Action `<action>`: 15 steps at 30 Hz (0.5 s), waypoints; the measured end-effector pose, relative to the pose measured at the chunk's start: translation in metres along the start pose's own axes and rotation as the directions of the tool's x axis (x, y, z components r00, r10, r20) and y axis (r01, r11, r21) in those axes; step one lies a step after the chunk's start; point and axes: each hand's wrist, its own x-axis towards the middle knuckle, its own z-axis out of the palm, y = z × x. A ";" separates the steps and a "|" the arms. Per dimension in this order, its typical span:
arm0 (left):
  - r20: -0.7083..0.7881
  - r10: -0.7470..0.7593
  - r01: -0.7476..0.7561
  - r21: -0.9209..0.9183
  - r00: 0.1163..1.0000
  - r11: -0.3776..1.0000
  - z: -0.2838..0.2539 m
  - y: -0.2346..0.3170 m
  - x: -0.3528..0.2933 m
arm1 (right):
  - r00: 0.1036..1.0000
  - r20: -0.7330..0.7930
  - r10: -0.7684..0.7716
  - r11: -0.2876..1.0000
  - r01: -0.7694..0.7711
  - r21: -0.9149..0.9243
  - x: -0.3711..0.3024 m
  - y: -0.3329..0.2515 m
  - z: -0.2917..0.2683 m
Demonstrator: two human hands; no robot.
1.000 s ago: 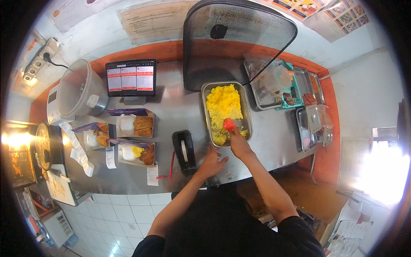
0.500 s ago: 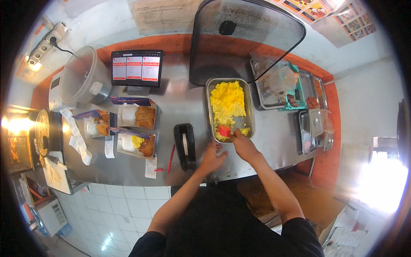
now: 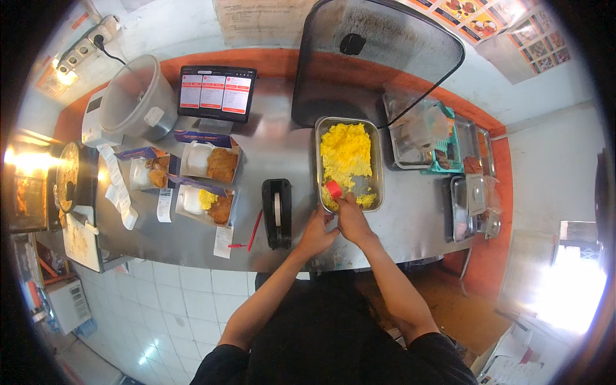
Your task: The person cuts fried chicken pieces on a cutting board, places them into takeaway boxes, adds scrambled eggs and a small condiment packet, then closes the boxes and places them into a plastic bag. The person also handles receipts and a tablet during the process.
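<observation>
- The metal tray point(image 3: 375, 160) of yellow scrambled egg point(image 3: 344, 149) sat on the steel tabletop point(image 3: 282, 151), and everything below is placed from that tray.
- The right hand point(image 3: 354, 219) reached to the tray's near edge, its fingers closed on a small red scoop point(image 3: 333, 189) that rested in the near end of the egg.
- The left hand point(image 3: 316, 232) lay just beside the right one, at the tray's near left corner; whether its fingers were gripping anything could not be told.
- A black tape dispenser point(image 3: 276, 212) stood just left of the tray's near end.
- Further left of the tray, two open food boxes held rice and fried pieces: one point(image 3: 212, 162) level with the tray's middle, one point(image 3: 204, 202) nearer the person, with paper slips by them.
- A tablet screen point(image 3: 216, 92) stood left of the tray's far end, with a grey rice cooker point(image 3: 135, 102) beyond it.
- A dark mesh cover point(image 3: 378, 58) leaned up behind the tray.
- More metal containers point(image 3: 468, 192) lay to the right of the tray.
</observation>
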 end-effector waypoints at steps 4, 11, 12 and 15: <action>0.035 -0.035 0.036 -0.040 0.999 0.999 -0.001 0.001 0.005 | 0.975 0.157 -0.157 0.986 0.163 -0.027 -0.003 0.022 -0.018; 0.039 -0.109 0.109 -0.002 0.993 0.994 -0.009 0.018 0.007 | 0.900 0.296 -0.321 0.946 0.289 0.149 0.019 0.068 -0.056; 0.060 -0.129 0.129 0.002 0.990 0.992 -0.012 0.031 0.007 | 0.899 0.320 -0.299 0.949 0.246 0.194 0.023 0.073 -0.058; 0.081 -0.206 0.202 0.059 0.975 0.978 -0.015 0.055 0.008 | 0.892 0.381 -0.245 0.940 0.122 0.318 0.037 0.089 -0.061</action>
